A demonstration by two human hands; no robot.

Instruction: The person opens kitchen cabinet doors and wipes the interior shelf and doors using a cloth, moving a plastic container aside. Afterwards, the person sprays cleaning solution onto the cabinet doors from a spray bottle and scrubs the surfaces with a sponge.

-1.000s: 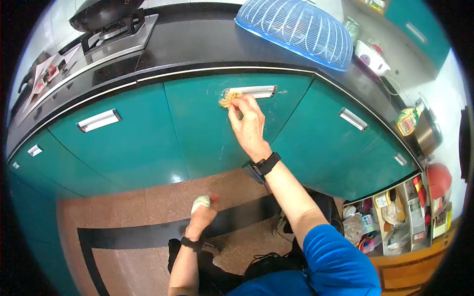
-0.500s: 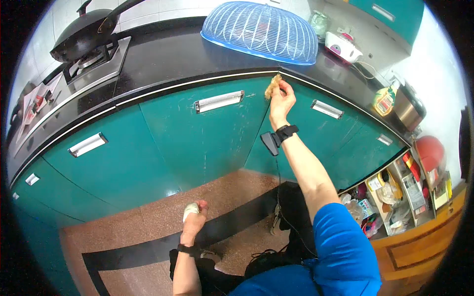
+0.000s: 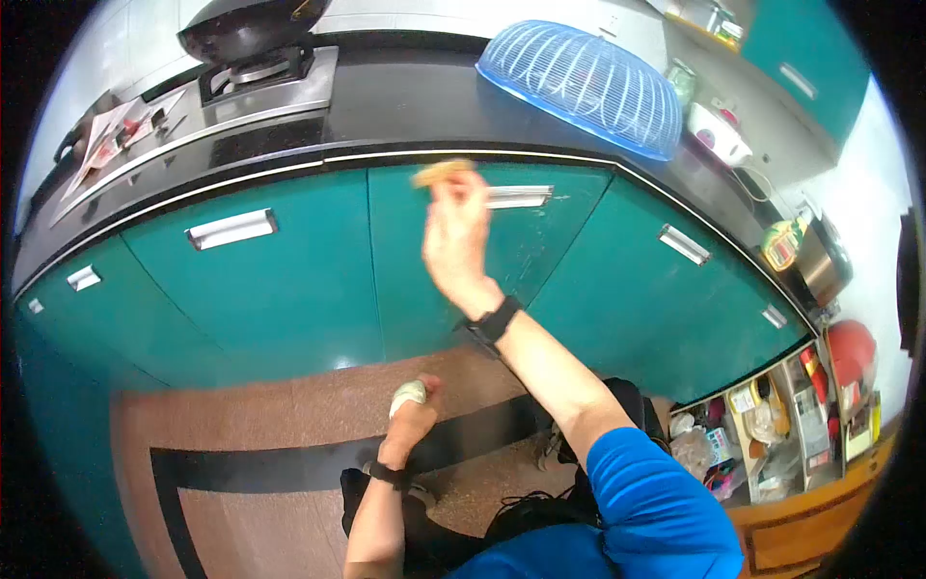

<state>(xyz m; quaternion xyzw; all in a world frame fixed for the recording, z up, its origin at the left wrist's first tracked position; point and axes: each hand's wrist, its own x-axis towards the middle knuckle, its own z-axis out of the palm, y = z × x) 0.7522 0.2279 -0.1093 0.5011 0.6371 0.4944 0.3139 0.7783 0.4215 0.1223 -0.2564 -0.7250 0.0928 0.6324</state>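
Observation:
My right hand [image 3: 455, 232] is closed on a yellowish scrubbing pad [image 3: 442, 173], blurred by motion, at the upper edge of a teal cabinet door [image 3: 424, 280]. Just right of the fingers is that door's silver handle [image 3: 521, 197], with pale marks on the door below it. Lower down, over the floor, my left hand [image 3: 413, 413] is closed around a whitish-green object [image 3: 408, 394] that I cannot make out clearly.
Above the doors runs a black countertop [image 3: 415, 106] holding a wok [image 3: 246, 34] on a stove, a blue mesh cover [image 3: 584, 87], a white-pink appliance [image 3: 719, 135] and a spray bottle [image 3: 781, 243]. Open shelves [image 3: 796, 425] with packages stand at the lower right.
My right hand has moved with the pad from the door's right corner back leftward, past the handle, to its upper left part. My left hand still holds the whitish-green object low down.

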